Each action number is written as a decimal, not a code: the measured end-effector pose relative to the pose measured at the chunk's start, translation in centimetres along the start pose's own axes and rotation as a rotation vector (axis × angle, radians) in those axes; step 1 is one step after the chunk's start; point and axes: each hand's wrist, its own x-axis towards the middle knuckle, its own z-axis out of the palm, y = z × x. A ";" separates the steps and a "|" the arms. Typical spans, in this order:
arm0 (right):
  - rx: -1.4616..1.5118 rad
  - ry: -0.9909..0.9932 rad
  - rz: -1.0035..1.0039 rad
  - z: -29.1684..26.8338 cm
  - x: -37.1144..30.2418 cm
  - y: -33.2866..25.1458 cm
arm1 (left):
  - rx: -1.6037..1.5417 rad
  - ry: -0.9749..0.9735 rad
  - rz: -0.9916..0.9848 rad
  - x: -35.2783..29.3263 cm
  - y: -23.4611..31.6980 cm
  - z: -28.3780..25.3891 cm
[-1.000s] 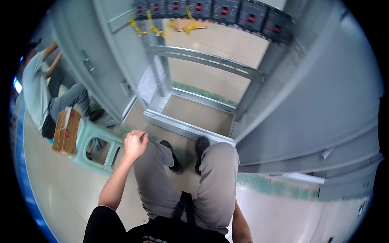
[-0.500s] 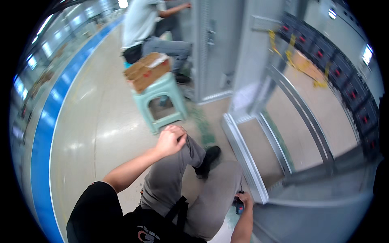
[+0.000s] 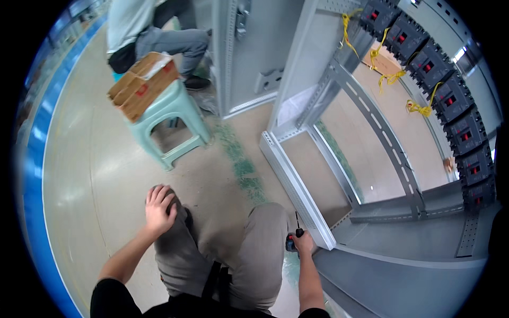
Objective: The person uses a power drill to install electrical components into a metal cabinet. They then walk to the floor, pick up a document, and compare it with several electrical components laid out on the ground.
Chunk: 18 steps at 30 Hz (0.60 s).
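Lower right of centre, the right hand (image 3: 304, 243) is gripping a power driver (image 3: 290, 243) beside the cabinet sill (image 3: 297, 191); lower left, the left hand (image 3: 160, 211), half-spread and empty, is resting on the left trouser leg (image 3: 183, 252). A red mark (image 3: 141, 90) is showing on the cardboard box (image 3: 159, 78), upper left; the circuit breakers (image 3: 450, 99), upper right, are appearing too small to read. Glossy floor (image 3: 116, 175) is filling the left side, the grip is partly hiding the driver, and the upper edge is cropping the co-worker (image 3: 172, 43).

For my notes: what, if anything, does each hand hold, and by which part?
The right hand holds a power driver; whether by handle or body cannot be told. The left hand holds nothing, resting on the left knee.
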 end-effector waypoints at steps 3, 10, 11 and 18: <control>-0.072 0.016 0.011 0.2 1.2 -0.1 | -0.058 -0.021 0.036 2.4 0.4 0.9; -0.153 0.127 0.147 2.8 1.3 0.1 | -0.137 -0.275 -0.049 6.8 -4.6 1.3; -0.146 0.141 0.201 2.3 1.2 -0.5 | -0.152 -0.309 -0.047 7.6 -5.3 0.6; -0.083 0.422 0.179 -3.2 -5.5 -9.2 | -0.537 -0.365 -0.126 3.5 -7.8 -3.4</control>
